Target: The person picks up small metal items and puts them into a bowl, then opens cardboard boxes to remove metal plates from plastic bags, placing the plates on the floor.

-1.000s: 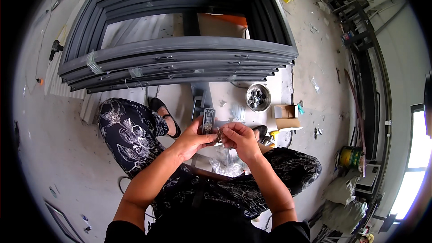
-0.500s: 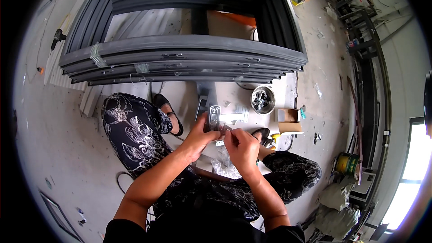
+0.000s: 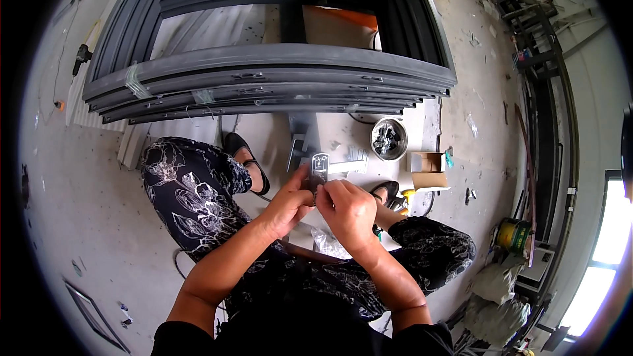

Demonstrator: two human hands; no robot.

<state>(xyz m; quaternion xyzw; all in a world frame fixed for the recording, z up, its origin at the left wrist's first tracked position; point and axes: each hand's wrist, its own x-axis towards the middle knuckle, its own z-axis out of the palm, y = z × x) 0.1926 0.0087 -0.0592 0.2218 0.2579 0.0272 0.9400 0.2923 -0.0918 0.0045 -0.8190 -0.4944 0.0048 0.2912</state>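
Frames: a stack of dark grey window frames [image 3: 270,76] lies flat on the concrete floor [image 3: 79,211], past the person's knees.
Box: a small open cardboard box [image 3: 427,163] sits on the floor, right of the hands.
Bowl: a round metal bowl [image 3: 388,138] of small dark parts stands just left of the box.
Left hand [image 3: 285,203]: fingers closed around the lower end of a small metal fitting [image 3: 319,168], gripping it from the left.
Right hand [image 3: 348,209]: fingers curled, tips pinched at the fitting's lower edge; what they pinch is too small to tell.
Fitting: upright between both hands, held above the lap, in front of the frames.
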